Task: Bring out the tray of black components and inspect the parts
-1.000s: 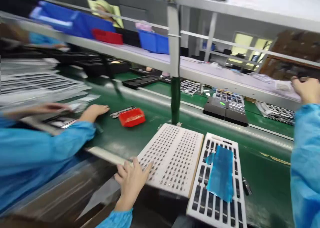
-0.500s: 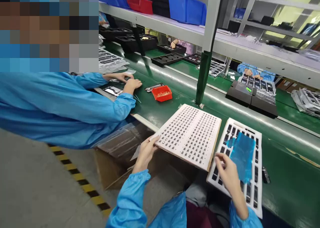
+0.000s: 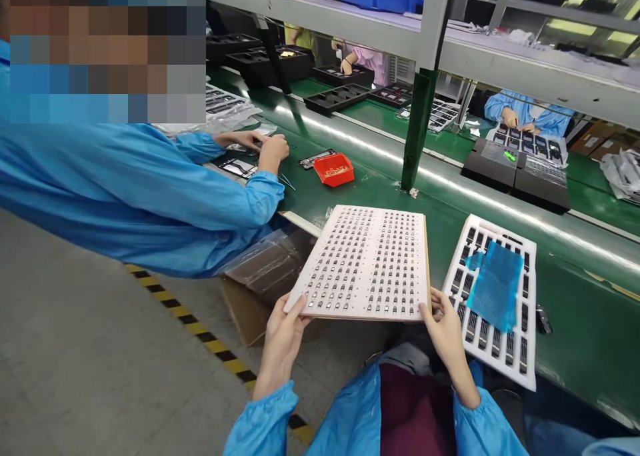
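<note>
A flat white board (image 3: pixel 367 263) with rows of small dark parts is gripped at its two near corners, extending over the bench edge. At the near left corner my left hand (image 3: pixel 284 336) is closed, thumb on top and fingers underneath. My right hand (image 3: pixel 444 323) pinches the near right corner the same way. Just right of it lies a white foam tray (image 3: pixel 525 369) whose slots hold black parts. A piece of blue mesh-like sheet (image 3: pixel 497 286) covers the tray's middle.
A co-worker's blue sleeve (image 3: pixel 215 189) reaches over the bench at left. Beyond are a red bin (image 3: pixel 334 169) with small pieces, a green post (image 3: pixel 419 129) and black boxes (image 3: pixel 515 173). A small dark object (image 3: pixel 543 319) lies right of the tray. A cardboard box (image 3: pixel 250 309) stands below.
My right hand has moved left from above the foam tray and taken hold of the board's near right corner. The board has turned squarer to me. The camera view has shifted slightly.
</note>
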Demonstrator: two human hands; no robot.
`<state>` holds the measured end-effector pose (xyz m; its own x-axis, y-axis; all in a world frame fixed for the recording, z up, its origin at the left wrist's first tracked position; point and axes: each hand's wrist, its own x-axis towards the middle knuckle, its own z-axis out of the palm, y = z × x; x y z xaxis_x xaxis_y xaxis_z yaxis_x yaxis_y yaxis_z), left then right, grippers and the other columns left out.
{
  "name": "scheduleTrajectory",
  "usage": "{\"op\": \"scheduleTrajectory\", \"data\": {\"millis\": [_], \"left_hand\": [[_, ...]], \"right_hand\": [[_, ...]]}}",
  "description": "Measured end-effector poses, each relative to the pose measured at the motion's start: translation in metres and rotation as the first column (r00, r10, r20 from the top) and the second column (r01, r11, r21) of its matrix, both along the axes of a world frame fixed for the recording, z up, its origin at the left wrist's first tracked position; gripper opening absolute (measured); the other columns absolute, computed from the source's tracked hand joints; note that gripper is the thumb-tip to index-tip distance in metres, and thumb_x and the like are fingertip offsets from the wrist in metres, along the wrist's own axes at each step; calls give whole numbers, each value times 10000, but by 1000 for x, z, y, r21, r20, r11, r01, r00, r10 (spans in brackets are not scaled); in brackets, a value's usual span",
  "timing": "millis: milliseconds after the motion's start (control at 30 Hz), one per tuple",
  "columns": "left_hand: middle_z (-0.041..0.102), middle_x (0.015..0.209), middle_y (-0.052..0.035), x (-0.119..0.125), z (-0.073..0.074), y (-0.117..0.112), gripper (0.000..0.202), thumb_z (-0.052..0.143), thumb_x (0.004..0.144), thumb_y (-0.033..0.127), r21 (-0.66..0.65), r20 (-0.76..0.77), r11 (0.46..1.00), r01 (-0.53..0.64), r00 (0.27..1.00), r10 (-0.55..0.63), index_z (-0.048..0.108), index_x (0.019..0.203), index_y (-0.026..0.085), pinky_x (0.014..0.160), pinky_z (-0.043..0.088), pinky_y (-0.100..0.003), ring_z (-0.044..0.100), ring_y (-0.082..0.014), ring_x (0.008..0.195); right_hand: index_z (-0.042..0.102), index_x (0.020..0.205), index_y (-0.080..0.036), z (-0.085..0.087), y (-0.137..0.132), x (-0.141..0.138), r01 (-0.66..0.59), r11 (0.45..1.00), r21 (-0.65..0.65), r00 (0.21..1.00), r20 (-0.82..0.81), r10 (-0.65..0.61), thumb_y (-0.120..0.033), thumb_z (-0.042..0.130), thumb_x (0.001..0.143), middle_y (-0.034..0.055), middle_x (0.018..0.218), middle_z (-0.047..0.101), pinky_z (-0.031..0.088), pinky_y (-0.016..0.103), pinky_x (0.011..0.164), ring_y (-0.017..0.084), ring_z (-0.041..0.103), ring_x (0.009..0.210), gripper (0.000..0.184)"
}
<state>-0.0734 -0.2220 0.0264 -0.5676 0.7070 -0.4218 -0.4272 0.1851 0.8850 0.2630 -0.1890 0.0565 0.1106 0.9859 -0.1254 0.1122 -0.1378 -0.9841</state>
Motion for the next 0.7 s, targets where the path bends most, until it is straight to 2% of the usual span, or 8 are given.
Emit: {"op": "scheduleTrajectory", "data": {"millis": [133, 200, 267, 367, 433, 500, 633, 700], "left_hand": [[763, 1299, -110, 8, -3, -22, 627, 956, 715, 540, -22, 3, 998, 52, 999, -52, 654, 1172, 237, 821, 716, -421, 739, -378, 1201], [741, 1366, -122, 13, 0, -25, 660, 909, 761, 593, -30, -15, 995, 97, 995, -97, 650, 1254, 241, 848, 721, -451, 723, -400, 1245], [694, 1467, -140, 19, 5, -26, 721, 849, 819, 613, -68, -93, 992, 109, 989, -115, 627, 1391, 236, 875, 716, -458, 703, -410, 1292], [639, 1562, -156, 22, 12, -24, 764, 761, 890, 619, -110, -296, 988, 109, 945, -138, 598, 1518, 215, 1016, 664, -473, 661, -410, 1374], [656, 1551, -155, 21, 15, -22, 744, 714, 908, 629, -107, -426, 986, 125, 891, -159, 632, 1503, 191, 1146, 584, -489, 631, -405, 1419], [663, 1546, -158, 17, 18, -21, 749, 682, 910, 637, -112, -497, 984, 139, 849, -177, 650, 1493, 167, 1217, 521, -490, 614, -399, 1444], [622, 1595, -158, 11, 25, -22, 800, 664, 923, 633, -95, -535, 987, 132, 829, -162, 609, 1563, 155, 1219, 519, -466, 600, -384, 1469], [652, 1566, -141, 10, 30, -23, 767, 689, 918, 619, -78, -562, 988, 132, 813, -153, 639, 1542, 176, 1148, 577, -438, 637, -376, 1427]], "right_hand": [[527, 1222, -217, -3, 0, 3, -4, 998, -63, 980, -196, -9, -685, 860, 828, 156, 1179, 769, 639, 491, 957, 349, 759, 1093, 696], [475, 1284, -222, -5, -2, 3, -4, 997, -78, 969, -245, -15, -705, 841, 845, 160, 1196, 771, 640, 522, 972, 354, 770, 1078, 749], [459, 1376, -205, -7, -7, 4, 19, 995, -95, 963, -267, -43, -698, 846, 847, 177, 1269, 754, 610, 547, 1049, 365, 751, 1150, 820], [498, 1472, -175, -11, -15, 5, 93, 992, -89, 980, -168, -107, -720, 788, 887, 187, 1421, 686, 514, 534, 1190, 369, 665, 1327, 849], [531, 1504, -176, -14, -19, 5, 130, 991, -36, 990, -45, -132, -737, 707, 942, 173, 1521, 621, 459, 495, 1245, 358, 583, 1432, 813], [535, 1538, -180, -17, -21, 3, 128, 992, 12, 991, 39, -128, -743, 641, 983, 159, 1590, 563, 411, 462, 1281, 348, 517, 1496, 798], [514, 1571, -168, -22, -21, 0, 76, 997, 0, 994, 84, -76, -780, 629, 970, 166, 1616, 531, 381, 474, 1301, 368, 464, 1536, 865], [516, 1560, -172, -26, -19, 1, 70, 997, -14, 996, 53, -69, -790, 635, 960, 170, 1601, 546, 408, 483, 1285, 374, 473, 1530, 869]]}}
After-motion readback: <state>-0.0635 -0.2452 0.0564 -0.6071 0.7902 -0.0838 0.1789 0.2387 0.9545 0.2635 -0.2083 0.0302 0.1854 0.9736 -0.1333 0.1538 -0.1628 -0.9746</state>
